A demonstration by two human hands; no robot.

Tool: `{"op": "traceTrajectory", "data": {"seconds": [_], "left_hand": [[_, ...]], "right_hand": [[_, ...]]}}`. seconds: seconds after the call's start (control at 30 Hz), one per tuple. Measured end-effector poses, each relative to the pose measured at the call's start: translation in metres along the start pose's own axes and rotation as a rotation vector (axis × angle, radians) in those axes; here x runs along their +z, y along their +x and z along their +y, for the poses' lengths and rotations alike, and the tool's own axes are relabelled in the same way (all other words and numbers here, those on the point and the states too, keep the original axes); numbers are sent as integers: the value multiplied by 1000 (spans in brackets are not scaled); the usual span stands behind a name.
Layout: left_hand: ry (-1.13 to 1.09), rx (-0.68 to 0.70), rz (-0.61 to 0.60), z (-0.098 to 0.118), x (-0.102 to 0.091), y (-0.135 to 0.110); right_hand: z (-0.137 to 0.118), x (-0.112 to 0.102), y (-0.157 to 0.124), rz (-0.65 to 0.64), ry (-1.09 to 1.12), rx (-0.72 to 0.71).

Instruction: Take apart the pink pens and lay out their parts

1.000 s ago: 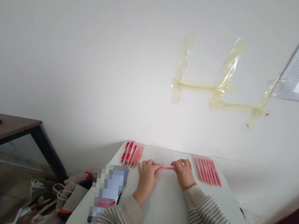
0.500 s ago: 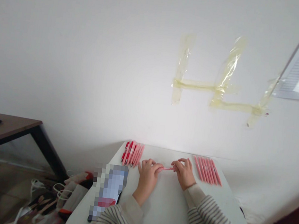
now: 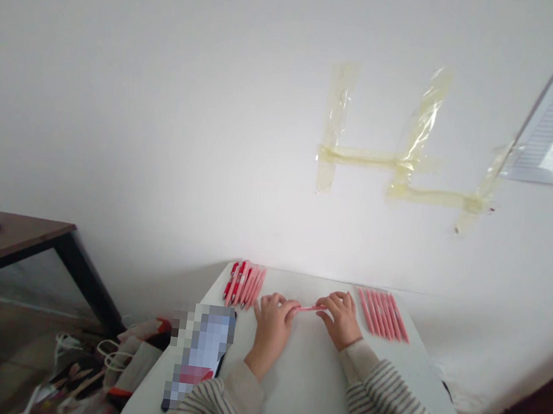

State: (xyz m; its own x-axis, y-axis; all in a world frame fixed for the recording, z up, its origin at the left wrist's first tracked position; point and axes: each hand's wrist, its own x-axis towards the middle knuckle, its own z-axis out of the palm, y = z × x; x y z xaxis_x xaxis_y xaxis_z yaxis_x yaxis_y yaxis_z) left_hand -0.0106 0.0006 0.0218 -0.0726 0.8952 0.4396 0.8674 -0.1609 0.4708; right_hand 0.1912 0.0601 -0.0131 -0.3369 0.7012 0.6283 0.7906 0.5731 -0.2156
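Note:
Between my two hands a slim pink pen (image 3: 309, 309) lies crosswise above the white table. My left hand (image 3: 273, 327) pinches its left end between thumb and fingertips. At the other end, the fingers of my right hand (image 3: 342, 319) are on the pen; its thumb sits a little lower, and the exact grip there is partly hidden. To the left is a group of pink and red pens (image 3: 247, 284), lying side by side. A row of several pink pens (image 3: 383, 314) lies slanted to the right of my right hand.
A phone with a blurred screen (image 3: 202, 356) lies on the left side of the white table (image 3: 306, 399). A wall (image 3: 191, 122) rises behind it. Bags and cables (image 3: 122, 356) crowd the floor at left, below a brown desk (image 3: 15, 239).
The right end of the pink pen has tilted up slightly, and my right thumb sits a little further from it. Both hands stay in nearly the same place.

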Motion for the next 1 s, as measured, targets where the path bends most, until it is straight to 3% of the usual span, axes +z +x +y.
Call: {"op": "traceTrajectory", "data": {"seconds": [0.5,0.8,1.0], "left_hand": [[7,10,2,0,-1,0],[25,6,22,-2,1,0],[47,-7,21,-3,0,0]], "right_hand": [[4,6,-2,113,-12,-29],[6,0,-1,8,30,-25],[4,-6,0,2,26,-39]]}}
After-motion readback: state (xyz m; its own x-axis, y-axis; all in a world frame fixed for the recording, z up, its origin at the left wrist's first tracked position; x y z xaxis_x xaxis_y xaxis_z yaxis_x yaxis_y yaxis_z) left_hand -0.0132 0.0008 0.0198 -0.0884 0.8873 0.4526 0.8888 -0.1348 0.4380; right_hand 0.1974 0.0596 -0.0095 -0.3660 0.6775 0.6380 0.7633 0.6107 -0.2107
